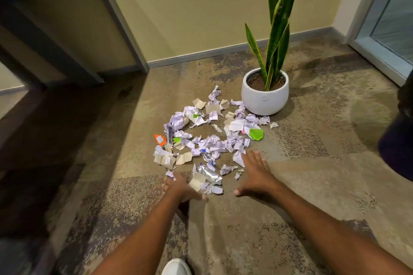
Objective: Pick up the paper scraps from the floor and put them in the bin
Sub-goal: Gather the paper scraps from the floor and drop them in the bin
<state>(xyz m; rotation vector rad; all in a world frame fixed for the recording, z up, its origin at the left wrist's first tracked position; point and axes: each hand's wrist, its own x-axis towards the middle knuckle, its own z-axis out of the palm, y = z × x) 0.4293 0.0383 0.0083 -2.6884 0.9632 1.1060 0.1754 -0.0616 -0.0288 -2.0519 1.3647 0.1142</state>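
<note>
Several crumpled paper scraps [207, 138], white, beige, green and silver, lie scattered on the carpet in front of a potted plant. My left hand [178, 187] reaches down at the near left edge of the pile, blurred, fingers spread next to a beige scrap [196, 181] and a silver wrapper [211, 174]. My right hand [254, 174] is stretched out with straight fingers at the pile's near right edge, its fingertips by a white scrap [238, 158]. Neither hand holds anything. A dark rounded object [397, 147] at the right edge may be the bin; only part of it shows.
A white pot [264, 98] with a tall snake plant stands just behind the pile on the right. An orange tag [160, 139] lies at the pile's left. A wall with skirting runs behind, a door frame [120, 20] at left, a glass door [391, 29] at right. My white shoe [176, 267] shows below.
</note>
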